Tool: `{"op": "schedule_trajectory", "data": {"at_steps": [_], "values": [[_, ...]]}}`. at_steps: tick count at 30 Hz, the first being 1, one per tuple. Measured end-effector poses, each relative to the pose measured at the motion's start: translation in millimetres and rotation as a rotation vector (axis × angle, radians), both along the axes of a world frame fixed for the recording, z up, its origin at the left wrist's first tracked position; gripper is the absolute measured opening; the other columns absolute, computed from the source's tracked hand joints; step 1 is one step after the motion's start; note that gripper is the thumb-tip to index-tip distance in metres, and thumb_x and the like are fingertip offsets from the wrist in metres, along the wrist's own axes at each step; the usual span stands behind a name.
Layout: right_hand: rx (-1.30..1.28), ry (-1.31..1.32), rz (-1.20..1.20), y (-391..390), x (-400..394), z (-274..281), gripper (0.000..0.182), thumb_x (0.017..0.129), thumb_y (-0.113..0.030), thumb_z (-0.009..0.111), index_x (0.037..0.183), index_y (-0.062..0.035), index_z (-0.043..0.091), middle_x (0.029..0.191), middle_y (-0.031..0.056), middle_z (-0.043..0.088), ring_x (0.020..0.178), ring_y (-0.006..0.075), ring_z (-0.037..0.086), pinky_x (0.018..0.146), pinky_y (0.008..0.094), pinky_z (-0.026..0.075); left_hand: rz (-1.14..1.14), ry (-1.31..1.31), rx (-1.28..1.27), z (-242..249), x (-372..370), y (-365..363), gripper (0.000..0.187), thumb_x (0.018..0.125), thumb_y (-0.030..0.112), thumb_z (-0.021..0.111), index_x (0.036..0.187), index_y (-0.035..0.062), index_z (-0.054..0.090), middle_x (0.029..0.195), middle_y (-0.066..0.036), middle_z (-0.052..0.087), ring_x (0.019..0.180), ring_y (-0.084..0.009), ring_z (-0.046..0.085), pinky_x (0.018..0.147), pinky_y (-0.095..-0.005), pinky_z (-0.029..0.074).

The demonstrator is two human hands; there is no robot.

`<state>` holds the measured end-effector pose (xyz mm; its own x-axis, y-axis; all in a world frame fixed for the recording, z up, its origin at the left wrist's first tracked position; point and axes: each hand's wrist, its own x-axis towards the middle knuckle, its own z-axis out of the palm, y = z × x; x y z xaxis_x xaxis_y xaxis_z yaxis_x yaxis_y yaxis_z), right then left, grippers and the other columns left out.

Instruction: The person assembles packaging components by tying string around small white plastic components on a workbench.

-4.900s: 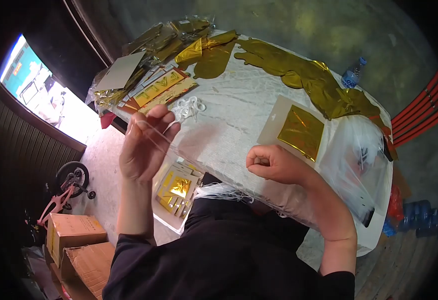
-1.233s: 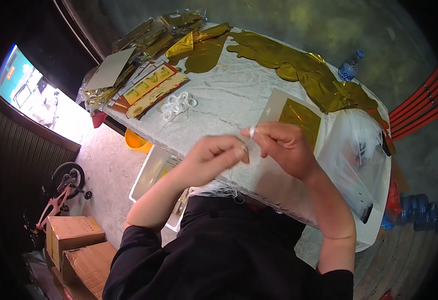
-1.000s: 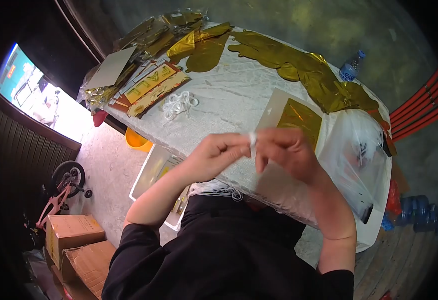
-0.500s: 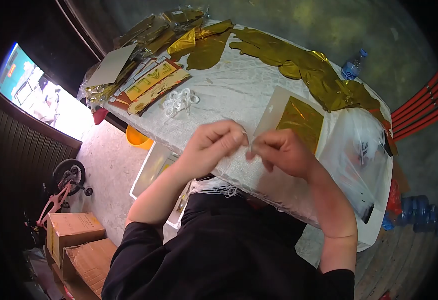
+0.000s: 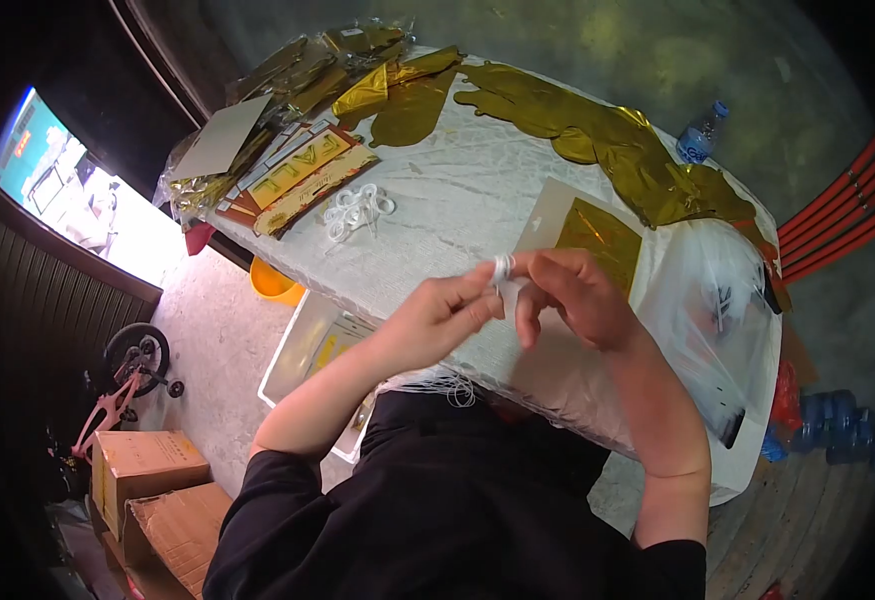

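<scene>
In the head view, white string point(image 5: 503, 268) is wound in a small coil around the outstretched index finger of my right hand point(image 5: 590, 300). The other fingers of that hand are bent. My left hand point(image 5: 443, 318) touches the coil from the left, thumb and fingers pinched together at the string. Both hands are above the near edge of the table. Several small coils of white string point(image 5: 358, 210) lie on the tabletop to the left. Loose white strands point(image 5: 448, 384) hang at the table edge over my lap.
Gold foil balloons point(image 5: 608, 140) lie along the far side, with a bottle point(image 5: 700, 135) behind. A card with a gold foil piece point(image 5: 598, 235) and clear plastic bags point(image 5: 703, 300) are at right. Printed FALL cards point(image 5: 303, 175) lie left. A white bin point(image 5: 298, 345) stands below the table.
The string has gone from a thin strand between both hands to a coil around my right index finger. That finger has straightened leftward, and my left hand has dipped slightly.
</scene>
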<state>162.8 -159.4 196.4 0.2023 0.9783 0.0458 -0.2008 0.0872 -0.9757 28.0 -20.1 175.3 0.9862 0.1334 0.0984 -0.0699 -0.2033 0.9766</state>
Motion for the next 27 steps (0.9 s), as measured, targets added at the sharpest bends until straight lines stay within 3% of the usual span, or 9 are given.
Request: {"op": "schedule_trajectory", "data": {"at_steps": [4, 6, 9, 13, 16, 18, 19, 24, 27], "values": [[-0.074, -0.229, -0.065, 2.6, 3.7, -10.0, 0.036, 0.092, -0.028, 0.038, 0.099, 0.0030, 0.056, 0.061, 0.0075, 0.057, 0.048, 0.0124, 0.055, 0.047, 0.0238, 0.045, 0.012, -0.116, 0.106, 0.5, -1.8, -1.1, 0.019, 0.088, 0.015, 0.046, 0.081, 0.0008, 0.056, 0.066, 0.002, 0.050, 0.059, -0.0057, 0.043, 0.055, -0.0204, 0.036], [-0.194, -0.177, 0.006, 0.7, 6.7, -13.8, 0.035, 0.091, -0.029, 0.041, 0.096, 0.0011, 0.059, 0.061, 0.0055, 0.057, 0.048, 0.0094, 0.053, 0.046, 0.0211, 0.042, 0.160, -0.151, 0.014, 7.7, -0.6, 2.6, 0.018, 0.088, 0.015, 0.047, 0.081, 0.0009, 0.056, 0.066, 0.002, 0.050, 0.060, -0.0054, 0.044, 0.056, -0.0196, 0.036], [-0.064, 0.107, 0.101, 1.1, 1.4, -5.3, 0.035, 0.091, -0.029, 0.041, 0.096, 0.0009, 0.059, 0.068, 0.0059, 0.059, 0.048, 0.0095, 0.053, 0.045, 0.0207, 0.040, 0.147, -0.100, -0.113, 1.4, 3.4, 7.7, 0.019, 0.089, 0.016, 0.047, 0.083, 0.0008, 0.056, 0.068, 0.001, 0.051, 0.062, -0.0050, 0.046, 0.057, -0.0190, 0.038], [-0.038, 0.097, 0.037, 2.4, 0.4, -7.1, 0.032, 0.091, -0.025, 0.042, 0.098, 0.0008, 0.058, 0.076, 0.0058, 0.061, 0.048, 0.0090, 0.052, 0.045, 0.0204, 0.040, 0.058, 0.006, -0.092, -12.4, 2.8, 2.0, 0.018, 0.088, 0.016, 0.048, 0.083, 0.0002, 0.056, 0.064, 0.002, 0.048, 0.060, -0.0046, 0.044, 0.054, -0.0197, 0.036], [-0.018, -0.136, -0.076, 6.9, -3.3, -12.6, 0.028, 0.090, -0.017, 0.040, 0.102, 0.0013, 0.058, 0.069, 0.0055, 0.059, 0.047, 0.0090, 0.052, 0.046, 0.0206, 0.042, 0.049, 0.020, -0.092, -11.4, 3.0, -5.0, 0.017, 0.087, 0.015, 0.050, 0.082, 0.0002, 0.057, 0.060, 0.003, 0.045, 0.057, -0.0037, 0.041, 0.050, -0.0205, 0.035], [-0.015, -0.208, -0.166, 7.9, -8.4, -18.0, 0.022, 0.084, -0.007, 0.049, 0.101, 0.0020, 0.058, 0.074, 0.0039, 0.060, 0.049, 0.0058, 0.051, 0.045, 0.0198, 0.042, 0.226, -0.105, 0.078, -12.3, 4.0, -5.1, 0.013, 0.082, 0.012, 0.054, 0.076, 0.0012, 0.058, 0.055, 0.000, 0.045, 0.049, -0.0078, 0.044, 0.046, -0.0237, 0.036], [-0.015, -0.207, -0.166, 7.2, -9.5, -17.1, 0.022, 0.084, -0.007, 0.049, 0.101, 0.0020, 0.058, 0.074, 0.0039, 0.060, 0.049, 0.0058, 0.051, 0.045, 0.0198, 0.042, 0.226, -0.104, 0.078, -9.6, 3.8, -4.7, 0.013, 0.082, 0.012, 0.054, 0.076, 0.0012, 0.058, 0.055, 0.000, 0.045, 0.049, -0.0078, 0.044, 0.046, -0.0237, 0.036], [-0.178, -0.380, -0.198, 5.4, -12.7, -16.5, 0.018, 0.080, -0.004, 0.053, 0.094, 0.0045, 0.059, 0.070, 0.0023, 0.060, 0.049, 0.0042, 0.049, 0.044, 0.0194, 0.041, 0.272, -0.281, 0.650, -5.9, 3.7, 0.6, 0.006, 0.072, 0.003, 0.055, 0.068, 0.0000, 0.058, 0.059, -0.007, 0.052, 0.049, -0.0115, 0.049, 0.046, -0.0247, 0.039], [-0.151, -0.260, -0.148, 6.7, -7.5, -21.5, 0.013, 0.080, -0.005, 0.054, 0.088, 0.0039, 0.059, 0.071, 0.0032, 0.061, 0.048, 0.0048, 0.050, 0.043, 0.0192, 0.040, 0.263, -0.220, 0.598, -6.4, 3.1, 1.8, 0.008, 0.076, 0.005, 0.055, 0.070, -0.0002, 0.057, 0.061, -0.006, 0.053, 0.054, -0.0095, 0.051, 0.050, -0.0247, 0.040]]}}
